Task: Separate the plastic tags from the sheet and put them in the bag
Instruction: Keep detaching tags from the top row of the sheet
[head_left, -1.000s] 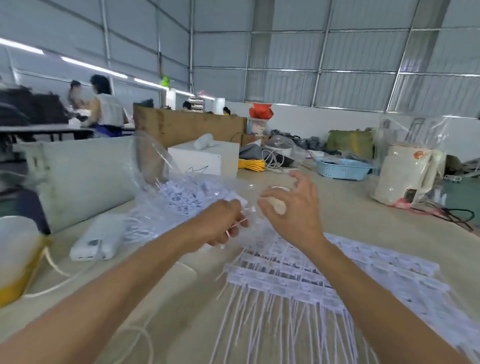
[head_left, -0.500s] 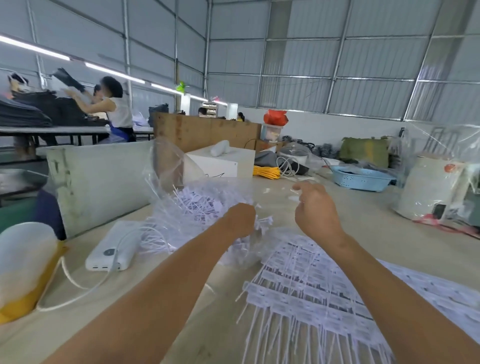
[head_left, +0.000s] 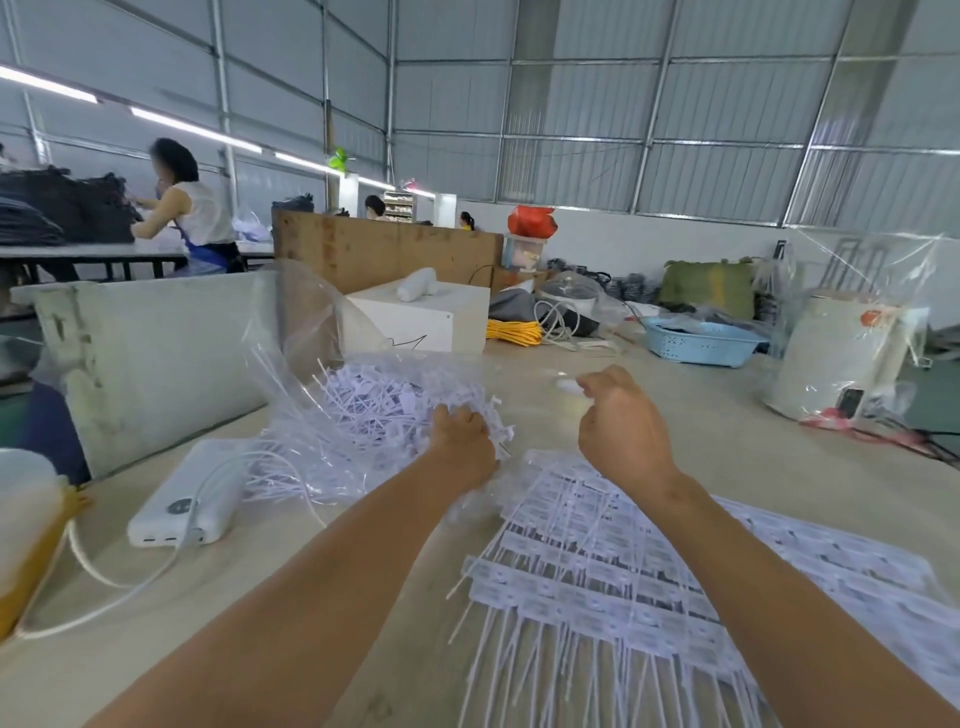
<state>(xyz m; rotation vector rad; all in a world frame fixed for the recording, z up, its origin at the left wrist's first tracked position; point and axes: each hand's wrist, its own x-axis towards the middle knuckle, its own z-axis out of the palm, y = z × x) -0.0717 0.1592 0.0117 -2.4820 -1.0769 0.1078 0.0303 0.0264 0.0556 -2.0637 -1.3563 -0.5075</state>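
Note:
A clear plastic bag (head_left: 306, 322) lies open on the table, heaped with loose white plastic tags (head_left: 374, 400). My left hand (head_left: 462, 439) is at the bag's mouth with its fingers curled over a few tags, whose ends stick out to its right. Flat sheets of joined tags (head_left: 597, 587), with long white stems, lie in front of me under my right forearm. Just above the far edge of these sheets hovers my right hand (head_left: 623, 431); its fingers are loosely curled and I see nothing in them.
A white power bank (head_left: 182, 514) with a cable lies left of the bag. Behind stand a white panel (head_left: 156, 353), a white box (head_left: 431, 322), a blue basket (head_left: 701, 343) and a plastic-wrapped kettle (head_left: 841, 358). A person works at a far table.
My left hand has carried the tags forward from the sheet to the bag's mouth. My right hand has parted from the left one and stays over the sheets.

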